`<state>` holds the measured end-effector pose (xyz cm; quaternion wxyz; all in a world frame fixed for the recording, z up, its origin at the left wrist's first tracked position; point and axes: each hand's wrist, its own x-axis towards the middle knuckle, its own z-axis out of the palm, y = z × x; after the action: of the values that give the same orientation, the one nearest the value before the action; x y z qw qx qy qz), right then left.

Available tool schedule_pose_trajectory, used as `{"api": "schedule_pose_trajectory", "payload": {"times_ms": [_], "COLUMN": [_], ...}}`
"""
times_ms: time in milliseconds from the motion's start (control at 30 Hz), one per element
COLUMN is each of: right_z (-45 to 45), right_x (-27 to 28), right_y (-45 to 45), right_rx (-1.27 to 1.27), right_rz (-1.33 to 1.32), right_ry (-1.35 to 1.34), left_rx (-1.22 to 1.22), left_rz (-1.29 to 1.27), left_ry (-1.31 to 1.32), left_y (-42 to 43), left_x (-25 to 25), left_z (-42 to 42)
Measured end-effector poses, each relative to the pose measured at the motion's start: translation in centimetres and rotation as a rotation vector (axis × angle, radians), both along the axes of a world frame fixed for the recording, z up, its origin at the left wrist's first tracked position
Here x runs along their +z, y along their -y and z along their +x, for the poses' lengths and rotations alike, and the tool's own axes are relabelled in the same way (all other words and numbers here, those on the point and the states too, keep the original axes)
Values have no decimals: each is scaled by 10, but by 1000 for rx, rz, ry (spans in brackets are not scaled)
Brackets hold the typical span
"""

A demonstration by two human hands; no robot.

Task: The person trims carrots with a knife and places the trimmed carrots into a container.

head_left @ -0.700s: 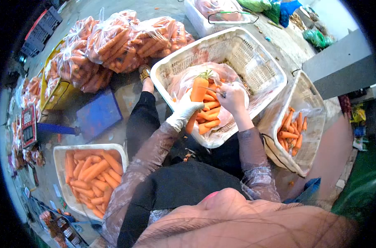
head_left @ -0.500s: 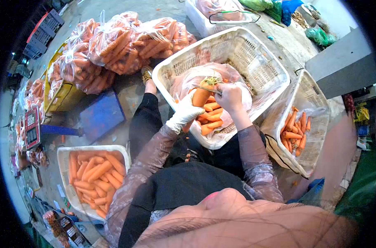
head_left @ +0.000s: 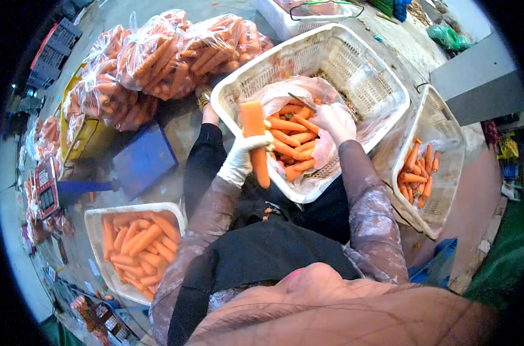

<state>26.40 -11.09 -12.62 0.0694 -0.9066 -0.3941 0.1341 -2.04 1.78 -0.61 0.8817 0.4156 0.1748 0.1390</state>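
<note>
One thick carrot (head_left: pixel 252 121), flat and leafless at its upper end, stands nearly upright in a worker's gloved left hand (head_left: pixel 239 161), seen in the head view beside the left edge of a large white crate (head_left: pixel 362 75). The glove's fingers wrap its middle. The right hand (head_left: pixel 335 121) is closed around a knife (head_left: pixel 301 100), its blade pointing far left over loose carrots (head_left: pixel 293 138) in a plastic bag (head_left: pixel 273 89) inside the crate. The carrot looks stiff and solid, probably hefty for its length; its smooth skin could slip if damp, and a sharp bend might snap it, so the middle seems the surest hold. Near left, a smaller crate (head_left: pixel 89 224) brims with carrots; more lie in a right-hand crate (head_left: pixel 451 181), and filled clear bags (head_left: pixel 152 63) sit far left.
</note>
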Motion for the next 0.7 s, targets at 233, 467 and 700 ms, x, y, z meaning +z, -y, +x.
{"api": "schedule_pose_trajectory", "payload": {"times_ms": [233, 467, 700], "right_z": [-46, -35, -52], "right_x": [-69, -36, 85], "right_y": [-43, -34, 4], "right_rx": [209, 246, -391], "right_rz": [-64, -152, 56], "right_ry": [-10, -149, -1007], "left_rx": [228, 262, 141], "left_rz": [-678, -834, -849], "left_ry": [161, 166, 211], "left_y": [-27, -23, 1], "left_x": [-22, -46, -47], "left_z": [-47, -43, -14]}}
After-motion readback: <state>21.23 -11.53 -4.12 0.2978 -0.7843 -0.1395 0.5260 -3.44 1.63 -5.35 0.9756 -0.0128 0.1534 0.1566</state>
